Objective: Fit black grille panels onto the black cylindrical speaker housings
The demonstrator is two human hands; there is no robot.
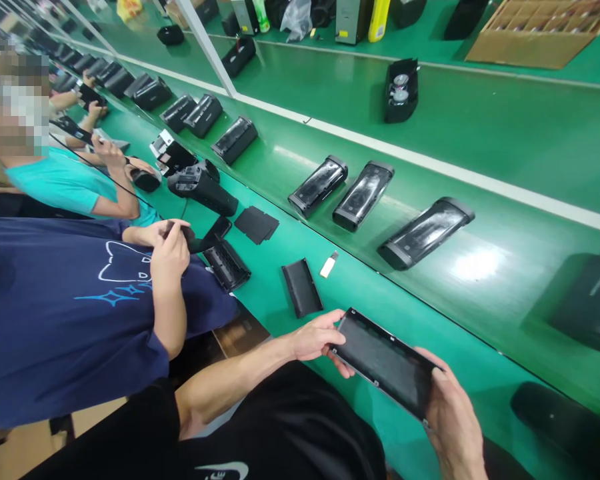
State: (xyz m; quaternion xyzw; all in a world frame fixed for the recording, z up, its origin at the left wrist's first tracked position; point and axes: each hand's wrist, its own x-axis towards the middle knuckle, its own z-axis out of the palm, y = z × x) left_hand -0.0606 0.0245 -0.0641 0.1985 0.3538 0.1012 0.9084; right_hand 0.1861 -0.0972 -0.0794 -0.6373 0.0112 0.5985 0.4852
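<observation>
Both hands hold a flat black panel (383,363), dark face up, tilted slightly, low in the head view at about 6 o'clock, above the near edge of the green bench (480,387). Left hand (316,339) grips the panel's short end at 9 o'clock: fingers curled over the top edge, thumb beneath, closed around the rim. Right hand (453,417) wraps the opposite end at 4 o'clock, fingers closed on the edge, palm under the corner. At 11 o'clock from the panel, a second black panel (302,288) lies flat on the bench, well apart from the hands; just beside it at 1 o'clock sits a small white stick-shaped piece (329,265). Farther at 10 o'clock, a ribbed black tray (227,265) and a stack of thin black sheets (257,224). On the green conveyor belt (505,140) past the bench, three black speaker housings lie in a row; the nearest housing (425,233) sits at 1 o'clock from the panel. At 9 o'clock, a co-worker in a navy shirt (70,313) holds a small dark part in both hands; what it is cannot be told.
</observation>
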